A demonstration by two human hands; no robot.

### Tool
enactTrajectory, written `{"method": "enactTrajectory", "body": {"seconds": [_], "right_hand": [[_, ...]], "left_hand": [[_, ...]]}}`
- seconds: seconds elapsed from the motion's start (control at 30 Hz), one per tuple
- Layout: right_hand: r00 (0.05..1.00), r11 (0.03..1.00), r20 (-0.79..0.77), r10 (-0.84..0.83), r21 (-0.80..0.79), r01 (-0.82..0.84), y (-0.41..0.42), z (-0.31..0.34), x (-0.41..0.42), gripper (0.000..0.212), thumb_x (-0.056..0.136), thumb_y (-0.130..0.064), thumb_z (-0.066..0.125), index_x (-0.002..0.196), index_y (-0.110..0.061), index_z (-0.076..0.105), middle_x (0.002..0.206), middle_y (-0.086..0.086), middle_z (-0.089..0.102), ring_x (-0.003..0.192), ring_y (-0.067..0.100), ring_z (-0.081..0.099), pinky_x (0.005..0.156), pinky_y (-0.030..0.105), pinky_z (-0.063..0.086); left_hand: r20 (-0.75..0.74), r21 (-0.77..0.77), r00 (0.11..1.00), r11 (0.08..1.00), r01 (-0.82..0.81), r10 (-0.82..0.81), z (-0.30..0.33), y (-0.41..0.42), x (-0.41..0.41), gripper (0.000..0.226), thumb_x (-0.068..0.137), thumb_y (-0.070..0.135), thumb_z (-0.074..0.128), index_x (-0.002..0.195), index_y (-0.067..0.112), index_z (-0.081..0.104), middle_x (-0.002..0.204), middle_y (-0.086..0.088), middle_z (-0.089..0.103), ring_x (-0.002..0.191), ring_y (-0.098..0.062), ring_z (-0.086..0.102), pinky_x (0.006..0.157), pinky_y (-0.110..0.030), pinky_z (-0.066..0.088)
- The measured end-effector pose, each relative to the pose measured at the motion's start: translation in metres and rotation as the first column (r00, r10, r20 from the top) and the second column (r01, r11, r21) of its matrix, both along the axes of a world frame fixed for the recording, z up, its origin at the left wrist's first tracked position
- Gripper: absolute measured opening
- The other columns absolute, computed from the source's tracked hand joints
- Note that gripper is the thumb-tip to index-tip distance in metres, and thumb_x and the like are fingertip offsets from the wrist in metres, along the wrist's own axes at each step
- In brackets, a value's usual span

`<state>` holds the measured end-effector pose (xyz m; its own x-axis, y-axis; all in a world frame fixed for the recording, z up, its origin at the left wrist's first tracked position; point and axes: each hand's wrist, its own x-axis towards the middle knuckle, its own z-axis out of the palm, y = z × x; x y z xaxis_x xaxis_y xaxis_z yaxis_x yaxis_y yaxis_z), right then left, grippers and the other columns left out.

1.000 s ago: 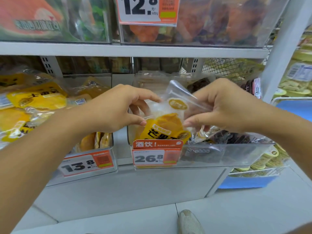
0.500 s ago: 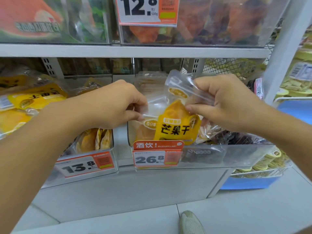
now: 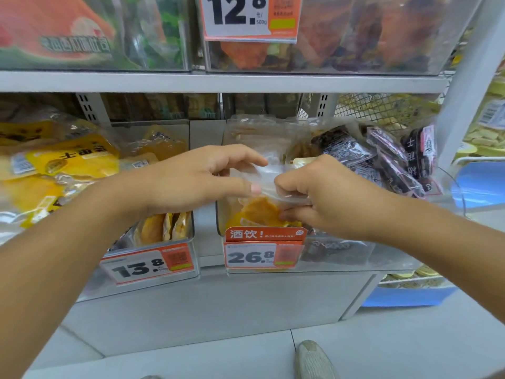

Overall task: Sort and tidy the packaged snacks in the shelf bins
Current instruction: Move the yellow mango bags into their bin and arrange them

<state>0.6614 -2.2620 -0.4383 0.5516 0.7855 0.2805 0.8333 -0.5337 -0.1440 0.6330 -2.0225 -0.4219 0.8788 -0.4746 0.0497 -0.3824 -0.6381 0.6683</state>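
Note:
A clear packet of yellow dried mango point(image 3: 261, 212) stands in the left end of the clear shelf bin point(image 3: 341, 258) tagged 26.8. My left hand point(image 3: 202, 179) pinches the packet's clear top edge from the left. My right hand point(image 3: 325, 195) grips the same packet from the right, fingers curled over its top and side. The packet's lower part sits inside the bin behind the orange price tag point(image 3: 263, 248). Dark packets point(image 3: 382, 162) fill the right part of that bin.
To the left, the bin tagged 13.8 point(image 3: 153, 265) holds several yellow mango packets point(image 3: 65, 162). An upper shelf point(image 3: 218, 82) with more bins hangs close above. A blue basket point(image 3: 478, 184) stands at right. My shoe point(image 3: 314, 361) is on the floor below.
Both hands have lowered the mango packet from above the bin down into its left end; its printed front is now mostly hidden behind the tag and my right hand.

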Motion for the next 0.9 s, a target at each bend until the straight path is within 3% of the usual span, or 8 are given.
{"method": "enactTrajectory", "body": {"seconds": [0.1,0.27,0.43,0.5,0.6,0.7,0.8,0.9], "right_hand": [[0.976,0.999,-0.212,-0.041,-0.043,0.033,0.011,-0.004,0.002,0.034,0.083,-0.017,0.080,0.066,-0.013,0.050,0.061,0.000,0.054,0.059,0.013,0.047,0.057,0.032,0.040],[0.889,0.977,-0.446,-0.107,-0.215,0.010,0.008,0.008,0.005,0.010,0.088,-0.018,0.076,0.093,-0.015,0.068,0.086,0.000,0.073,0.074,0.008,0.065,0.068,0.032,0.054],[0.812,0.938,-0.571,-0.120,0.202,0.281,-0.027,0.050,0.011,0.010,0.086,-0.018,0.076,0.094,-0.013,0.072,0.078,0.010,0.075,0.071,0.021,0.075,0.064,0.034,0.061],[0.808,0.953,-0.564,-0.171,0.113,0.281,-0.029,0.045,0.013,0.018,0.084,-0.020,0.078,0.100,-0.017,0.070,0.078,0.009,0.075,0.069,0.020,0.075,0.063,0.031,0.059],[0.751,0.964,-0.616,-0.236,-0.053,0.259,-0.027,0.033,0.016,0.025,0.078,-0.024,0.083,0.097,-0.017,0.069,0.074,0.010,0.073,0.064,0.021,0.074,0.060,0.029,0.058],[0.702,0.957,-0.670,-0.242,-0.045,0.287,-0.021,0.026,0.020,0.011,0.080,-0.019,0.082,0.082,-0.011,0.074,0.075,0.011,0.074,0.070,0.024,0.075,0.064,0.030,0.061],[0.645,0.971,-0.738,-0.197,-0.055,0.234,-0.009,0.013,0.020,0.005,0.089,-0.006,0.072,0.085,-0.007,0.075,0.081,0.009,0.077,0.081,0.028,0.076,0.073,0.034,0.063],[0.627,0.976,-0.764,-0.152,-0.015,0.218,0.000,0.003,0.019,0.010,0.094,0.000,0.066,0.092,-0.001,0.076,0.088,0.013,0.077,0.085,0.029,0.076,0.077,0.036,0.062]], "left_hand": [[0.096,0.154,0.995,0.988,-0.001,-0.014,0.001,-0.003,-0.004,0.074,0.070,0.068,0.076,0.135,0.051,0.045,0.122,0.022,0.060,0.098,-0.012,0.061,0.084,-0.031,0.053],[0.301,0.269,0.953,0.956,-0.121,0.036,0.001,-0.016,-0.004,0.047,0.073,0.057,0.076,0.114,0.051,0.053,0.102,0.028,0.061,0.075,-0.008,0.057,0.066,-0.023,0.048],[0.275,0.356,0.961,0.927,-0.122,0.020,0.000,-0.012,-0.007,0.033,0.075,0.051,0.079,0.096,0.039,0.058,0.069,0.018,0.057,0.071,0.003,0.055,0.057,-0.019,0.038],[0.271,0.405,0.963,0.907,-0.118,0.005,-0.003,-0.011,-0.007,0.034,0.074,0.054,0.078,0.095,0.035,0.059,0.070,0.015,0.057,0.071,0.002,0.055,0.057,-0.021,0.039],[0.340,0.460,0.940,0.871,-0.174,0.008,-0.002,-0.014,-0.007,0.053,0.069,0.075,0.064,0.101,0.033,0.061,0.087,0.016,0.057,0.079,-0.003,0.053,0.069,-0.027,0.047],[0.419,0.440,0.907,0.867,-0.235,0.033,-0.004,-0.021,-0.009,0.070,0.070,0.094,0.036,0.102,0.037,0.059,0.121,0.015,0.046,0.115,-0.010,0.038,0.096,-0.034,0.041],[0.351,0.301,0.928,0.923,-0.240,0.127,-0.006,-0.034,-0.012,0.056,0.094,0.074,0.021,0.121,0.036,0.052,0.151,0.010,0.035,0.143,-0.010,0.025,0.111,-0.035,0.030],[0.272,0.336,0.945,0.902,-0.271,0.183,-0.014,-0.039,-0.008,0.061,0.102,0.057,0.021,0.157,0.033,0.013,0.165,0.008,0.018,0.151,-0.008,0.015,0.118,-0.029,0.021]]}}
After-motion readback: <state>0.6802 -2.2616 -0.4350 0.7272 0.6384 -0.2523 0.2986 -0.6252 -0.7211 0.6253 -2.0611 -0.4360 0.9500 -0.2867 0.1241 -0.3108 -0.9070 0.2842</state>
